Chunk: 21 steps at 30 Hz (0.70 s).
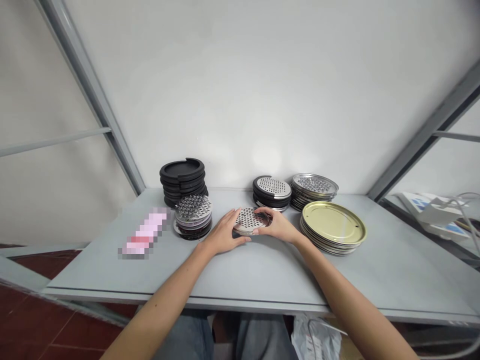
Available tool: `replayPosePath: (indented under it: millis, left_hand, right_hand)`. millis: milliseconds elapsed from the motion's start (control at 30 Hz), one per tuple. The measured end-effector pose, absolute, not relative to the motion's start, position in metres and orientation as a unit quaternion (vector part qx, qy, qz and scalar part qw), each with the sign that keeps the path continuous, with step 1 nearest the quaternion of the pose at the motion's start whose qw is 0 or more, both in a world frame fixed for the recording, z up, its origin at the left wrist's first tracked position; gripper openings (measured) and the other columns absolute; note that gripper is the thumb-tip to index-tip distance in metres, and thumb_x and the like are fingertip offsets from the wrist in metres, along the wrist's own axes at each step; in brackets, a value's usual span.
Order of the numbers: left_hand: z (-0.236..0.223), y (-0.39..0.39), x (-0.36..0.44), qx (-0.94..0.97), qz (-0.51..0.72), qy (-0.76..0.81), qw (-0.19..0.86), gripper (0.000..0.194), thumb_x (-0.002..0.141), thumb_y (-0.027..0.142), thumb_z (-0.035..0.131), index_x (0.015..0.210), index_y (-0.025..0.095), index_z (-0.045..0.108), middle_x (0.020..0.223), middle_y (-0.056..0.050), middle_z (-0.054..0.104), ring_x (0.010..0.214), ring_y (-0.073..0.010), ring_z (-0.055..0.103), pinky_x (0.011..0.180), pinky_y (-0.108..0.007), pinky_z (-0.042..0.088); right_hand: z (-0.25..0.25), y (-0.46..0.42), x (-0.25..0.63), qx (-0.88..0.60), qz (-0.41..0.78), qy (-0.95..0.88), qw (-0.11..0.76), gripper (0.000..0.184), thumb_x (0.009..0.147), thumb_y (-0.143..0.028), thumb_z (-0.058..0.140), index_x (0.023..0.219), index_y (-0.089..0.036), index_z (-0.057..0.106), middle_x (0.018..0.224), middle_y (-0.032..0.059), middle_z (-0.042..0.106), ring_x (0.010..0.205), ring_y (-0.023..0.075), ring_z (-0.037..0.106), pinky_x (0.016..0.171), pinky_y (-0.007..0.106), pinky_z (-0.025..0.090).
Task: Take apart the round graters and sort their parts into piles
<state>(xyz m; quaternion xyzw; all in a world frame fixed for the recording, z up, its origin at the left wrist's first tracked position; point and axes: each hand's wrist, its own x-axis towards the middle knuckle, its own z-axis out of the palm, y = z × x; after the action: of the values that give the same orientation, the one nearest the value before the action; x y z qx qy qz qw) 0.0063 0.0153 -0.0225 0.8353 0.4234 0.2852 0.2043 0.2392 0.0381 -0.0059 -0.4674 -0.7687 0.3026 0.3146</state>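
Observation:
Between my hands, near the middle of the table, sits a low stack of round metal grater discs [247, 220]; the top one is full of holes. My left hand [224, 234] presses against its left side, fingers along the rim and thumb at the front. From the right, my right hand [278, 225] curls round the edge, thumb in front and fingers over the top. To the left stands a pile of spiky grater discs [193, 209]. Behind my right hand is a pile of black rings [270, 196] topped by a perforated disc.
Black ring holders [183, 172] are piled at the back left. At the right stand gold-coloured round lids [333, 222] and rimmed grater discs [315, 185]. A blurred-out pink item [146, 232] lies on the left of the grey table [262, 282]. Metal posts [84, 75] flank the table.

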Motion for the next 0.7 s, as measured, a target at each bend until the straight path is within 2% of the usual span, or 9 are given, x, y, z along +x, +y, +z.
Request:
replayPosePath:
  millis: [67, 133, 233, 300, 367, 500, 700]
  left_hand:
    - [-0.022, 0.015, 0.006, 0.838, 0.287, 0.423, 0.191, 0.091, 0.074, 0.055, 0.067, 0.146, 0.017, 0.026, 0.150, -0.015, 0.032, 0.141, -0.0297, 0.024, 0.114, -0.047, 0.026]
    - [-0.020, 0.015, 0.007, 0.839, 0.291, 0.421, 0.183, 0.088, 0.076, 0.056, 0.065, 0.145, 0.017, 0.027, 0.148, -0.015, 0.035, 0.140, -0.0286, 0.027, 0.114, -0.046, 0.027]
    - [-0.018, 0.014, 0.007, 0.838, 0.301, 0.416, 0.185, 0.084, 0.078, 0.056, 0.063, 0.144, 0.018, 0.029, 0.146, -0.014, 0.038, 0.137, -0.0281, 0.033, 0.112, -0.045, 0.029]
    - [-0.017, 0.013, 0.008, 0.832, 0.308, 0.417, 0.196, 0.082, 0.078, 0.055, 0.063, 0.144, 0.019, 0.029, 0.145, -0.014, 0.039, 0.135, -0.0282, 0.036, 0.111, -0.045, 0.031]
    - [-0.016, 0.013, 0.007, 0.825, 0.314, 0.421, 0.206, 0.079, 0.080, 0.054, 0.061, 0.143, 0.019, 0.030, 0.145, -0.014, 0.040, 0.133, -0.0278, 0.038, 0.110, -0.045, 0.033]
    - [-0.016, 0.014, 0.007, 0.819, 0.322, 0.427, 0.208, 0.077, 0.081, 0.053, 0.060, 0.143, 0.019, 0.031, 0.143, -0.013, 0.042, 0.132, -0.0268, 0.040, 0.110, -0.043, 0.034]
    - [-0.016, 0.017, 0.007, 0.823, 0.328, 0.414, 0.208, 0.079, 0.080, 0.049, 0.063, 0.145, 0.021, 0.028, 0.145, -0.013, 0.040, 0.133, -0.0272, 0.038, 0.111, -0.046, 0.032]
  right_hand:
    - [-0.007, 0.037, 0.237, -0.466, 0.282, -0.778, 0.313, 0.071, 0.060, -0.053, 0.077, 0.117, -0.015, 0.059, 0.106, 0.0101, 0.064, 0.087, 0.0222, 0.061, 0.080, 0.038, 0.050]
    - [-0.008, 0.035, 0.236, -0.459, 0.250, -0.793, 0.311, 0.069, 0.064, -0.055, 0.074, 0.119, -0.016, 0.059, 0.119, 0.0139, 0.060, 0.105, 0.0286, 0.059, 0.092, 0.045, 0.047]
    - [-0.007, 0.031, 0.235, -0.437, 0.190, -0.818, 0.323, 0.067, 0.068, -0.055, 0.071, 0.122, -0.017, 0.059, 0.137, 0.0178, 0.048, 0.133, 0.0367, 0.036, 0.106, 0.056, 0.031]
    - [-0.003, 0.029, 0.235, -0.402, 0.165, -0.835, 0.339, 0.062, 0.071, -0.053, 0.070, 0.123, -0.020, 0.060, 0.143, 0.0156, 0.042, 0.139, 0.0356, 0.026, 0.110, 0.057, 0.025]
    - [0.001, 0.027, 0.236, -0.353, 0.170, -0.853, 0.345, 0.054, 0.074, -0.049, 0.070, 0.120, -0.022, 0.062, 0.141, 0.0130, 0.047, 0.136, 0.0327, 0.034, 0.110, 0.054, 0.030]
    - [0.007, 0.027, 0.236, -0.287, 0.193, -0.871, 0.350, 0.039, 0.079, -0.042, 0.068, 0.113, -0.023, 0.068, 0.119, 0.0109, 0.065, 0.116, 0.0276, 0.058, 0.102, 0.048, 0.042]
    - [0.003, 0.026, 0.233, -0.292, 0.181, -0.864, 0.369, 0.035, 0.081, -0.040, 0.065, 0.111, -0.024, 0.069, 0.115, 0.0099, 0.068, 0.111, 0.0276, 0.061, 0.100, 0.049, 0.045]
